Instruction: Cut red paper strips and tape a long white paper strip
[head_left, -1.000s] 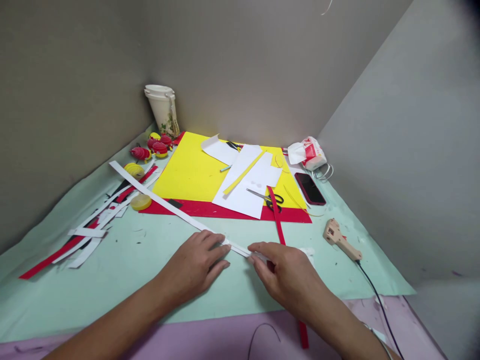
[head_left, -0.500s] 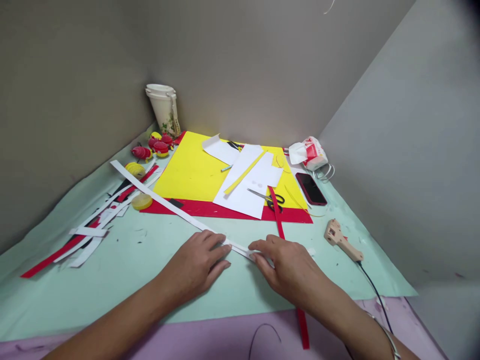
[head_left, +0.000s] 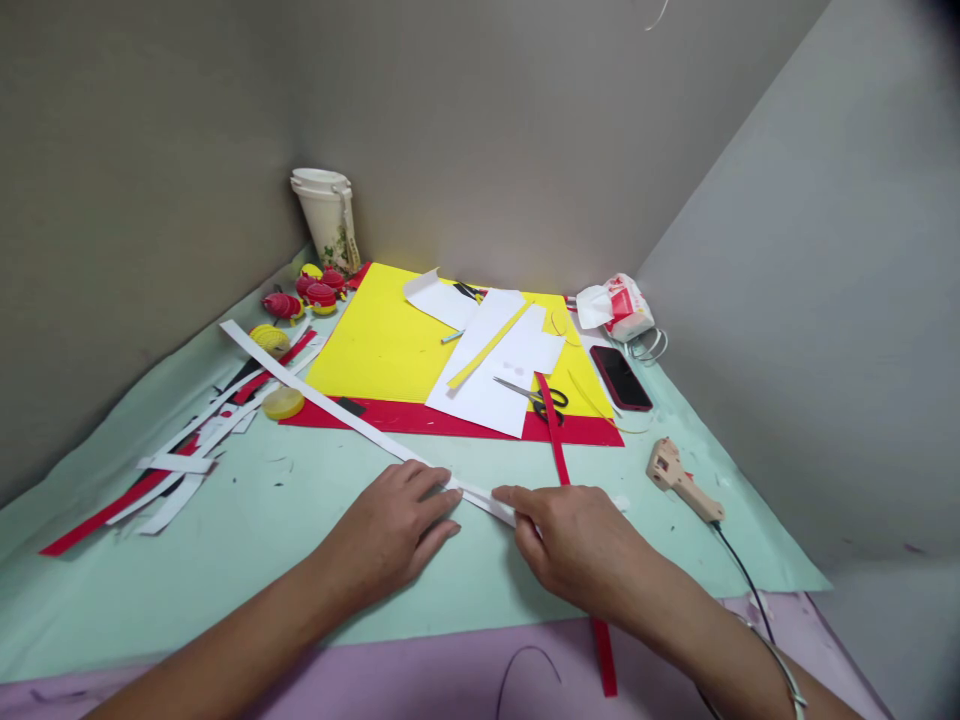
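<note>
A long white paper strip (head_left: 330, 403) runs diagonally across the green sheet, from the loose strips at left down to my hands. My left hand (head_left: 401, 520) presses it to the table with bent fingertips, thumb a little apart. Over the near end of the strip, my right hand (head_left: 574, 540) lays its outstretched index finger on the paper, with the thumb tucked below and the other fingers curled. Near my hands the strip looks doubled or folded; its end is hidden under my right hand. A red strip (head_left: 606, 660) passes beneath my right hand and forearm.
Scissors (head_left: 532, 392) lie on white sheets (head_left: 480, 405) over yellow board (head_left: 375, 340). At right are a beige glue gun (head_left: 684, 480) with its cord, a phone (head_left: 621, 378) and a tissue pack (head_left: 628, 308). Cut strips (head_left: 176, 463), yellow tape (head_left: 283, 403) and a white cup (head_left: 322, 215) occupy the left.
My right index finger has straightened and moved slightly left along the strip, while the thumb has drawn back. My left hand stays in place.
</note>
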